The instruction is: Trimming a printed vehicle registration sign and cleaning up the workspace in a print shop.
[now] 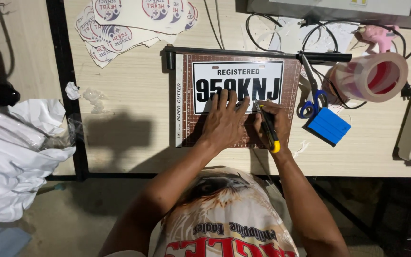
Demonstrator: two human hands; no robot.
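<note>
Pale wooden surface point(134, 100), bare at 9 o'clock of one paper cutter point(186, 133), crowded at 3 o'clock. On cutter, one white plate sheet point(238, 76), lower edge under both hands. Left hand point(224, 123) flat, fingers spread, pressing sheet. Right hand point(276, 124) just at 3 o'clock of it, fingers clamped on one yellow-black knife point(268, 127). One tape roll point(372, 76), one blue squeegee point(329, 126), one pair of scissors point(310, 102) near cutter's right edge.

Single head-worn view, looking steeply down, close over the table point(134, 95), forearms in frame
</note>
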